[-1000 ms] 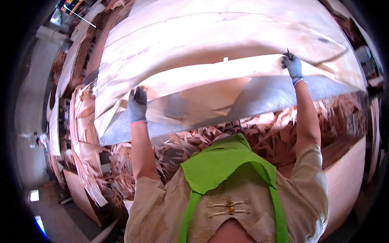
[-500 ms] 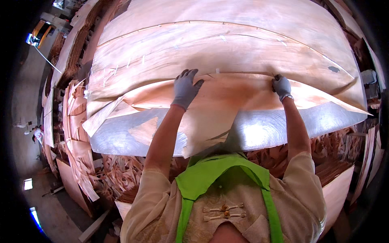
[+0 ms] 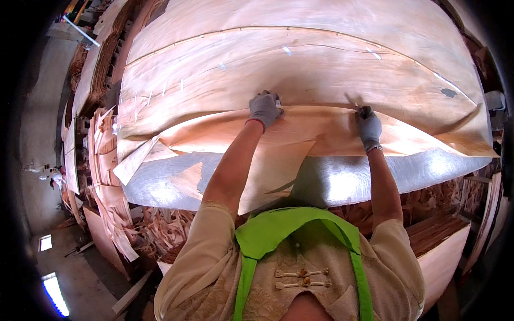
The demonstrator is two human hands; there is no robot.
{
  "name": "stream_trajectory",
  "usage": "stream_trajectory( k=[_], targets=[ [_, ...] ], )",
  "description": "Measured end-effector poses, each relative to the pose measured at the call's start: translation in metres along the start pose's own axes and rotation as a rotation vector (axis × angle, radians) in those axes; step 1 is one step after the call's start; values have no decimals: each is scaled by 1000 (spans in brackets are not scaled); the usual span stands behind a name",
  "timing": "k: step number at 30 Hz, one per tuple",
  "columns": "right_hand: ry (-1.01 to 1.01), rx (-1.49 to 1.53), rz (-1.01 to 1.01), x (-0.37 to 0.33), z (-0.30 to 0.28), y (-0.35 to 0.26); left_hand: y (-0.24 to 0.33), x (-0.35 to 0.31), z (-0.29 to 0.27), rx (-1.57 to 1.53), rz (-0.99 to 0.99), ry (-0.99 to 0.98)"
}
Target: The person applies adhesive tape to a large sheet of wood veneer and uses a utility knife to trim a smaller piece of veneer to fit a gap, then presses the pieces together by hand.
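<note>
A large, pale wood veneer sheet [image 3: 321,69] lies before me, with its near edge flap [image 3: 214,131] folded up and curling toward me. My left hand [image 3: 265,109], in a grey glove, has its fingers curled over the fold line, beside a short white tape strip [image 3: 278,101]. Farther right, my gloved right hand [image 3: 369,128] pinches the flap's raised edge. A tiny light piece shows at its dark fingertips, too small to name. Beneath the flap, a shiny metal tabletop [image 3: 342,184] is exposed, with a torn veneer piece [image 3: 187,182] on it.
A narrow strip [image 3: 289,28] runs curved across the sheet, among several tape bits. Shredded veneer scraps [image 3: 163,227] are heaped below the table's near edge. Stacked veneer [image 3: 107,166] stands at the left, and another stack [image 3: 439,241] at the near right.
My left hand has shifted right along the fold, and its spread fingers have curled in beside the tape strip. My right hand stays at the flap's edge. The whole view has shifted slightly.
</note>
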State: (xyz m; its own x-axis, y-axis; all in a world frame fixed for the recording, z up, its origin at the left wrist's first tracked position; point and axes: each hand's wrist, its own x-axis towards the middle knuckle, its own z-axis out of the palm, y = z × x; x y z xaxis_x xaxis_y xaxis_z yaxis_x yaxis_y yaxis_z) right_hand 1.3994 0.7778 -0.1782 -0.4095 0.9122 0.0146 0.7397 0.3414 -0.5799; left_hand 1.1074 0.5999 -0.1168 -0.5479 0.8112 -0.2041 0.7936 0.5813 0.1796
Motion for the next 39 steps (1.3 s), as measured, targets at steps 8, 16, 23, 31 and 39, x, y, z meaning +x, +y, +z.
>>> stream_trajectory(
  k=[8, 16, 23, 31, 39],
  targets=[
    [-3, 53, -16, 1, -2, 4, -10, 3, 11, -167, 100, 97],
    [-43, -14, -30, 4, -3, 6, -5, -8, 22, -69, 177, 335],
    [-26, -10, -55, 4, -3, 2, -15, -13, 29, -105, 275, 492],
    [-66, -21, -75, 4, -6, 2, -7, -9, 27, -26, 278, 497],
    [-30, -19, -73, 5, -4, 2, -9, -13, 30, 506, 533, 352]
  ],
)
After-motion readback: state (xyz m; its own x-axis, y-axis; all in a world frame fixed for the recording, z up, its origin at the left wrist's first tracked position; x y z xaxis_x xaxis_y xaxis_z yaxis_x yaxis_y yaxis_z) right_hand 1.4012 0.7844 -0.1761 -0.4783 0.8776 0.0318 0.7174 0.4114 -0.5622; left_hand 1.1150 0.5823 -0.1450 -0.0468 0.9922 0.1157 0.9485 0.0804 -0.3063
